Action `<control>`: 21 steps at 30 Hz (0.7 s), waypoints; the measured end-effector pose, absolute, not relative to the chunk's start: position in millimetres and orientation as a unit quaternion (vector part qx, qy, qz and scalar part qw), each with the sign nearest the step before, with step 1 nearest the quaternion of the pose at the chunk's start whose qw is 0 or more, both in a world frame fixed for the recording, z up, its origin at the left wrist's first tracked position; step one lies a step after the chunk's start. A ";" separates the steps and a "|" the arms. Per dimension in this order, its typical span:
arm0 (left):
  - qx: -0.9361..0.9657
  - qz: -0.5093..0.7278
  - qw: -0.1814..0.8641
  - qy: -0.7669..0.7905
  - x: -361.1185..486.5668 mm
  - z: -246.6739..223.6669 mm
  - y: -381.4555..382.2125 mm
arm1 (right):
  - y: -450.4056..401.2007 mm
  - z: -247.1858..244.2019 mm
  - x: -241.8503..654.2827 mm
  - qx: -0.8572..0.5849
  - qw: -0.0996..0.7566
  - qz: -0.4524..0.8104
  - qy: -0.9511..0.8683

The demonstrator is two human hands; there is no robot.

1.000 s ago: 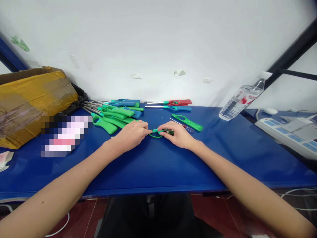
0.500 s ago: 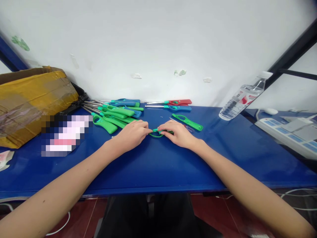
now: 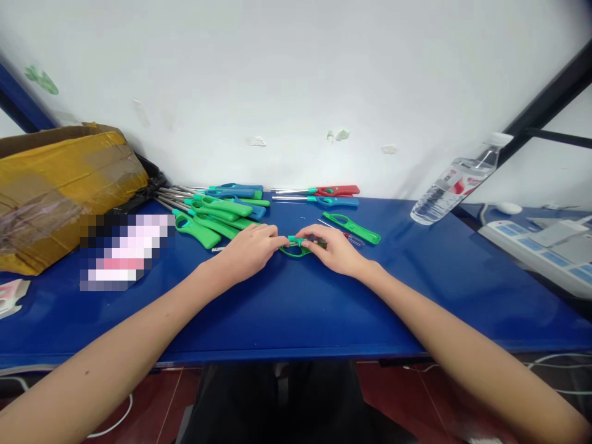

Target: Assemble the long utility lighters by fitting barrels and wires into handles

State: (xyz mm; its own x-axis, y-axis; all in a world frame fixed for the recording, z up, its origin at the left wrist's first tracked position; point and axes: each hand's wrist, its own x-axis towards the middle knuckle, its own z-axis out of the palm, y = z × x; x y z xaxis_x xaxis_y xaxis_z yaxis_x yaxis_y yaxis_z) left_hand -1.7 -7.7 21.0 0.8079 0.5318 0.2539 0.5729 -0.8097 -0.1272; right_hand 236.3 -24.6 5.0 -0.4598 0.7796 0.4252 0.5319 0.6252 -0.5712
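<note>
A partly open green gas lighter (image 3: pixel 295 251) lies between my two hands at the middle of the blue table. My left hand (image 3: pixel 256 250) is closed at its left end, around the barrel side; a metal tip shows past this hand's left edge. The fingers of my right hand (image 3: pixel 330 246) are bent onto the handle side, at a small teal part (image 3: pixel 292 240). Much of the lighter is hidden under my fingers. Right behind my right hand lies a loose green handle half (image 3: pixel 352 228), hollow side up, beside a thin screwdriver with a red part (image 3: pixel 350 238).
Several green and blue lighters (image 3: pixel 217 209) are piled at the back left. A red lighter (image 3: pixel 337 190) and a blue lighter (image 3: pixel 337 201) lie by the wall. A taped cardboard box (image 3: pixel 69 191) stands left; a water bottle (image 3: pixel 456 185) and a power strip (image 3: pixel 536 246) are right.
My fingers have shifted slightly on the lighter, and more of the teal part shows between them. A metal tip now sticks out left of my left hand. The view has moved a little.
</note>
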 end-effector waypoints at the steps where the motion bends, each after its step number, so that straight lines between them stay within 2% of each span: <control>1: -0.946 -0.100 0.102 -0.290 -2.0 20.6 -7.9 | -25.1 5.5 235.9 -0.399 0.342 0.190 -0.829; 21: -0.951 -0.084 0.124 -0.272 -3.0 15.7 -7.2 | -25.5 3.9 235.9 -0.399 0.357 0.188 -0.824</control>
State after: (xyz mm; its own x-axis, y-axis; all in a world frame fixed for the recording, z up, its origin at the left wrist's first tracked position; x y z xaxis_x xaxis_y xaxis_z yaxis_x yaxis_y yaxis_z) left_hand -3.0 -7.2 15.7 0.8381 0.4961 0.2269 0.5377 -0.8212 -0.1910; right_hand 235.9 -25.5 3.9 -0.4270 0.7910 0.4381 0.5234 0.6113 -0.5936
